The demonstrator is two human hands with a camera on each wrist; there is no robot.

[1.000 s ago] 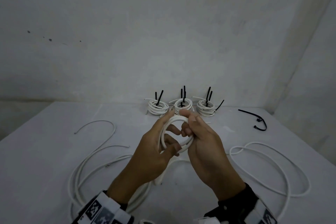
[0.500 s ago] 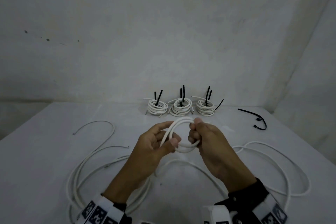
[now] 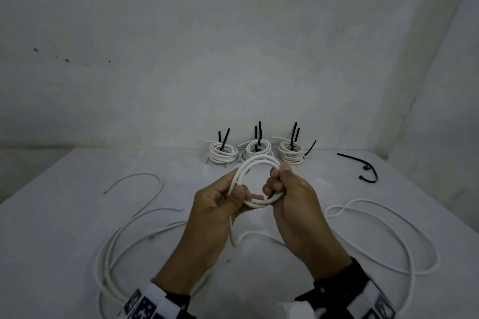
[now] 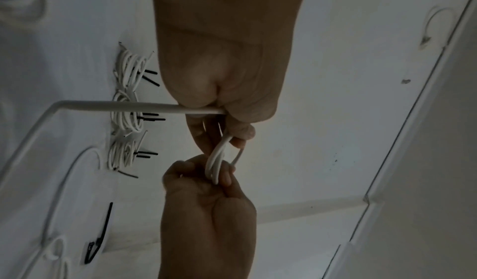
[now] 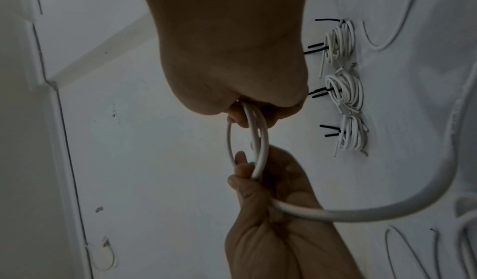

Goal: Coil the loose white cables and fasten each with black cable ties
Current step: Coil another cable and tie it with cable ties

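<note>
Head-high overview; wrist close-ups, shared coil [image 3: 259, 184]

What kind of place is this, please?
Probably a bare indoor work corner, not a furnished room: a plain white table against stained white walls, holding only tied cable coils and loose white cable.

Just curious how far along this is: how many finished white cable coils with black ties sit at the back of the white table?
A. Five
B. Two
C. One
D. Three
D: three tied white cable coils stand in a row by the wall.
</note>
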